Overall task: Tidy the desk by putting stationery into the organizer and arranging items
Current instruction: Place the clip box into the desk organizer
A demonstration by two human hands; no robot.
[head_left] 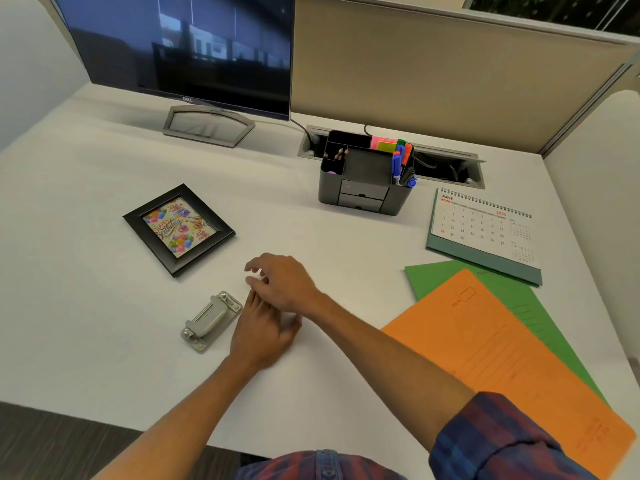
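Observation:
A dark grey organizer (363, 199) stands at the back centre of the white desk, holding pencils, sticky notes and markers (401, 164). A grey hole punch (211, 320) lies on the desk near the front. My left hand (263, 334) rests flat just right of the punch, fingers close to it. Crossing over the left one, my right hand (280, 282) hovers with fingers loosely spread, holding nothing. A black picture frame (178, 230) lies flat to the left.
A monitor (180, 50) stands at the back left. A desk calendar (485, 233) sits at the right, with a green folder (540, 306) and an orange folder (502, 368) overlapping in front of it. A cable tray (446, 168) runs behind the organizer.

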